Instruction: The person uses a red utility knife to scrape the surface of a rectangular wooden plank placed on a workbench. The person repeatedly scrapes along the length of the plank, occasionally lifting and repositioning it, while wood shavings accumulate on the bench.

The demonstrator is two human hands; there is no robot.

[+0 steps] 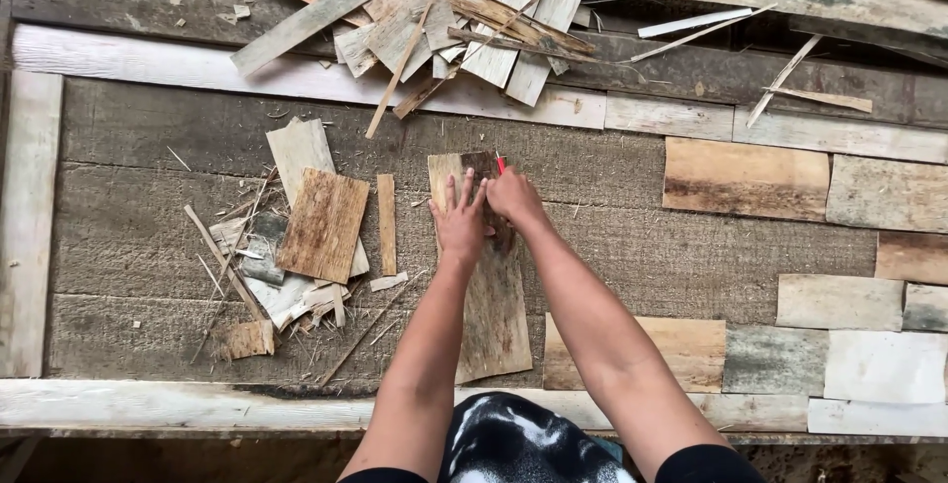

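Weathered grey wooden plank (494,315) lies on the rough wooden counter (138,236); my left hand (460,223) presses it, fingers spread. My right hand (513,197) pinches a thin red pencil (500,163) at the plank's far end.

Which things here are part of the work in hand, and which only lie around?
In the work:
- left hand, flat on the long wooden board
- right hand, holding a thin red tool

Lying around:
- brown board piece
- scrap pile at the top
- splinters on the left
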